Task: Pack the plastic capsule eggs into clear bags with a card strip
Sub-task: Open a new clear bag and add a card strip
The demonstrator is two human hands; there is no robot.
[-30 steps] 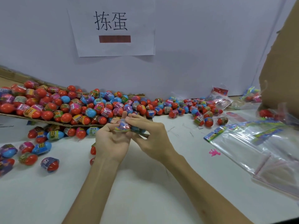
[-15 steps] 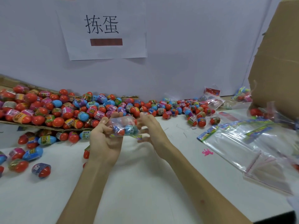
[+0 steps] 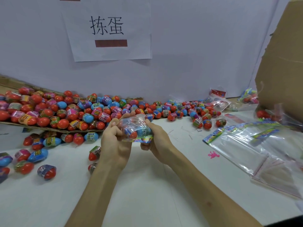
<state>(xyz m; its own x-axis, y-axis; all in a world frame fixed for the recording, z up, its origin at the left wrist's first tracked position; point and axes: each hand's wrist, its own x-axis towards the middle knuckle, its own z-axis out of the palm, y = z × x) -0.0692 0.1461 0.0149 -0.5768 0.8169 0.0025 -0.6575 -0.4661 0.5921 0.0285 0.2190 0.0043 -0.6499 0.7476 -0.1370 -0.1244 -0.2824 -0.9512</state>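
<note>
Far left, loose capsule eggs heap on a flat cardboard sheet and spill onto the white table. My left hand curls round one side of a filled clear bag, held up above the table just in front of the heap. My right hand grips the other side, and the printed card strip runs along the bag's lower edge. Behind, a paper sign hangs on the pale wall. Further right lie a small pink scrap and a stack of empty bags, then a brown cardboard box, cut off by the frame. Glare hides how many eggs the bag holds.
</note>
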